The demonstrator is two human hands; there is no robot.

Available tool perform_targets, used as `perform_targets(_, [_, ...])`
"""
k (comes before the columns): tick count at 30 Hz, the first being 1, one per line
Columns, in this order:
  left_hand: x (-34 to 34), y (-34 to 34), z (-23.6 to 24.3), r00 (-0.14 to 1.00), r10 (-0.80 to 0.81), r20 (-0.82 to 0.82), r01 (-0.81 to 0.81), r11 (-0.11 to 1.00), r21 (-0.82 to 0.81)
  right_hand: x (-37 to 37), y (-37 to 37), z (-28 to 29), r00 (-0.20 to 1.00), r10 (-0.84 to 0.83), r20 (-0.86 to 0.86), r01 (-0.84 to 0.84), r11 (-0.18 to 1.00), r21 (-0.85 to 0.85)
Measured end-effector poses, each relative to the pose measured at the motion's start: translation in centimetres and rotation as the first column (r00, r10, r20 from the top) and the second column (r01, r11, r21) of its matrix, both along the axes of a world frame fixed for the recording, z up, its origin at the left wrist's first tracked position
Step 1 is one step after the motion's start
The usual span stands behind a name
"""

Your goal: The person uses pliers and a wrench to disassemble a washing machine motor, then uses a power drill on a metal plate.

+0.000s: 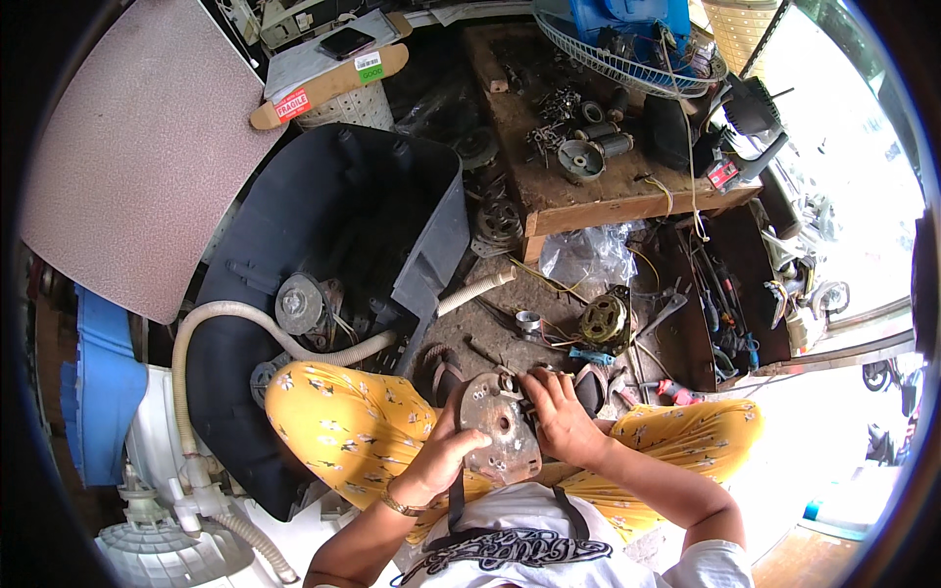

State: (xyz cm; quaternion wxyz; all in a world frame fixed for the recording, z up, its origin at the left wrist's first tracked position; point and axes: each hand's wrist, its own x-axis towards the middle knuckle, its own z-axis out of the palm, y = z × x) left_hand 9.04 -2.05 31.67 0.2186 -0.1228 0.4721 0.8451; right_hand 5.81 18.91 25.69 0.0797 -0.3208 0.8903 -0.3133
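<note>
Head view: the rusty metal plate is held up over the lap, just below the centre, between the person's two hands. The left hand has its thumb lying on the plate's face at the 8 o'clock side and is clamped on it, its other fingers mostly out of sight behind. The right hand has its fingers bent close together, closed on the edge at about 1 o'clock; what lies under their tips is hidden.

The plate is already apart from any larger machine, and small fittings sit along its upper edge, so the work on it looks under way. How much is left cannot be judged.

Clockwise from the plate, a worn wooden counter stands towards 1 o'clock, bearing loose bolts, round metal parts and a wire basket. A motor lies on the gritty floor nearer in that direction, below a clear plastic bag. A brown toolbox sits at 2 o'clock, with glaring daylight beyond. Towards 10 o'clock stand a dark plastic tub, crossed by a pale hose, and a large speckled panel.
</note>
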Motion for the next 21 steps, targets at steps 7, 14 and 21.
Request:
perform_targets(7, [-0.3,-0.4,-0.5,0.996,-0.051,0.070,0.050,0.999,0.022,0.0,-0.1,0.2,0.996,-0.089,-0.001,0.089,0.994,0.066])
perform_targets(14, [-1.1,-0.7,-1.2,0.985,-0.169,-0.026,0.167,0.984,-0.058,0.0,0.4,-1.2,0.988,-0.098,0.116,0.103,0.994,-0.035])
perform_targets(21, [-2.2,-2.7,-3.0,0.953,-0.304,-0.002,0.304,0.952,0.025,0.0,0.6,-0.5,0.977,-0.195,0.086,0.194,0.981,0.012])
